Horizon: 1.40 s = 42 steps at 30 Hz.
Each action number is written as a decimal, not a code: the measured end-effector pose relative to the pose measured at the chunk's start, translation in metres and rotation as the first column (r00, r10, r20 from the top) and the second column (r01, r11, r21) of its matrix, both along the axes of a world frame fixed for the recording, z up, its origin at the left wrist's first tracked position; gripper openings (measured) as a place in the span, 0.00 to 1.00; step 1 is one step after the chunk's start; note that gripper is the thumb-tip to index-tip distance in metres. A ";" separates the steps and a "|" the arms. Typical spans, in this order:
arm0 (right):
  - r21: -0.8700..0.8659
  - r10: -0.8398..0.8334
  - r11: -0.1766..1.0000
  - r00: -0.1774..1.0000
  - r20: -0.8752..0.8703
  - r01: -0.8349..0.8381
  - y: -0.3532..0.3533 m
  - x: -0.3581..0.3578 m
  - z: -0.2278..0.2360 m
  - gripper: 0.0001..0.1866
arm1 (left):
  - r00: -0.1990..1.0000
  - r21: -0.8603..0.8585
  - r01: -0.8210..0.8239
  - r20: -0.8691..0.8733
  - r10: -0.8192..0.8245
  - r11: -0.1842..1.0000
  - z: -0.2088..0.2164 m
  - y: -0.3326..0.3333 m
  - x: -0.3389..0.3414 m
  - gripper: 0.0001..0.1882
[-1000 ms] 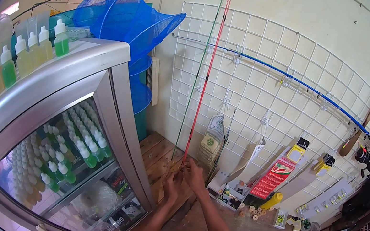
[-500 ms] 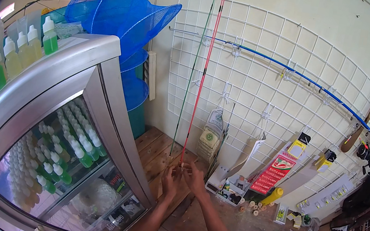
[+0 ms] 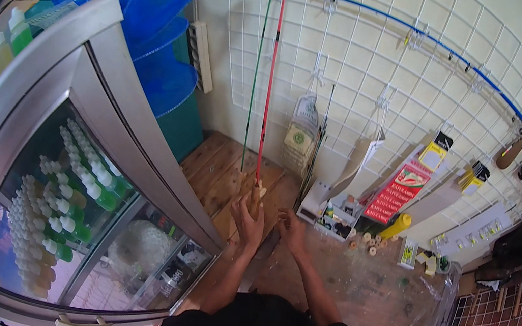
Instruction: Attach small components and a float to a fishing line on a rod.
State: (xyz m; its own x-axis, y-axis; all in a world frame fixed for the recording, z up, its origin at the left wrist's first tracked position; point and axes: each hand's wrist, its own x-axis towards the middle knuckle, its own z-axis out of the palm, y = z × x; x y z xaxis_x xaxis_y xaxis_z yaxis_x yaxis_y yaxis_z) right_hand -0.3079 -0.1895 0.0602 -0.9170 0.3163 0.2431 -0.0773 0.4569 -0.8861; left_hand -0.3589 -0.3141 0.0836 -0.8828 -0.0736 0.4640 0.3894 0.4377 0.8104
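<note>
A thin red fishing rod (image 3: 268,96) stands upright in front of me, its brown lower end between the fingers of my left hand (image 3: 249,221). A small pale piece (image 3: 262,190) shows beside that lower end. Parallel to it on the left is a slim green rod (image 3: 252,100), which my hands do not touch. My right hand (image 3: 293,233) is apart from the red rod, a short way to its right. Its fingertips are bent together; whatever they hold, if anything, is too small to make out.
At left stands a metal-framed glass cabinet (image 3: 85,128) with several white-capped bottles (image 3: 94,184) inside. Blue mesh nets (image 3: 165,79) hang behind it. A white wire grid (image 3: 361,49) carries a blue rod (image 3: 424,35) and hanging packets. A small parts box (image 3: 337,219) and a yellow bottle (image 3: 395,227) sit below.
The view has tipped downward. My right hand has come away from the red rod's lower end and moved right; my left hand stays at the rod.
</note>
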 end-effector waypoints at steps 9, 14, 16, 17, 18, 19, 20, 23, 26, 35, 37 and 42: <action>0.009 0.014 1.000 0.974 0.225 -0.016 0.016 0.064 -0.115 0.18 | 0.941 -0.017 0.339 0.019 -0.339 0.940 -0.057 -0.011 0.047 0.11; 0.118 -0.158 0.982 0.985 0.072 0.149 0.055 0.040 -0.113 0.08 | 0.835 -0.001 0.526 0.194 -0.515 0.851 -0.069 -0.013 0.049 0.11; 0.117 -0.224 0.967 0.974 -0.022 0.225 0.057 0.007 -0.067 0.05 | 0.846 0.000 0.509 0.183 -0.500 0.861 -0.088 -0.023 0.047 0.11; 0.215 -0.242 0.934 0.947 -0.212 0.287 0.066 -0.009 -0.052 0.04 | 0.841 0.001 0.515 0.194 -0.505 0.857 -0.084 -0.022 0.047 0.11; 0.199 -0.270 0.941 0.962 -0.038 0.273 0.070 -0.018 -0.025 0.06 | 0.835 -0.001 0.519 0.213 -0.507 0.855 -0.077 -0.023 0.047 0.11; 0.078 -0.300 0.950 0.952 -0.056 0.304 0.080 -0.028 -0.014 0.08 | 0.823 -0.003 0.537 0.222 -0.523 0.843 -0.069 -0.019 0.045 0.10; 0.116 -0.317 0.937 0.941 -0.119 0.330 0.084 -0.041 -0.004 0.09 | 0.825 -0.005 0.532 0.226 -0.517 0.847 -0.072 -0.021 0.043 0.10; 0.131 -0.313 0.933 0.935 -0.168 0.336 0.090 -0.069 0.014 0.10 | 0.859 -0.146 0.511 0.130 -0.496 0.847 -0.083 -0.026 0.040 0.10; 0.198 -0.306 0.922 0.940 -0.148 0.332 0.110 -0.087 0.006 0.10 | 0.835 -0.193 0.550 0.110 -0.539 0.813 -0.078 -0.022 0.039 0.11; 0.358 -0.324 0.874 0.943 -0.077 0.330 0.101 -0.102 0.006 0.08 | 0.853 -0.180 0.522 0.126 -0.507 0.833 -0.080 -0.025 0.040 0.11; 0.351 -0.352 0.870 0.935 -0.052 0.347 0.101 -0.104 0.003 0.07 | 0.840 -0.150 0.539 0.162 -0.517 0.829 -0.079 -0.024 0.039 0.11; 0.309 -0.324 0.896 0.945 -0.036 0.319 0.101 -0.105 -0.011 0.07 | 0.857 -0.155 0.510 0.170 -0.486 0.846 -0.084 -0.023 0.039 0.11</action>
State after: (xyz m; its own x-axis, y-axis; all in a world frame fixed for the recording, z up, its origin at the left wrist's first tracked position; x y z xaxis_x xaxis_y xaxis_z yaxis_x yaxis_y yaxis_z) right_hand -0.4128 -0.0888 0.0488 -0.7828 0.5064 0.3617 0.1328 0.7038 -0.6979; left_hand -0.3203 -0.3369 -0.0004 -0.8262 0.4686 0.3128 0.5016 0.3588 0.7872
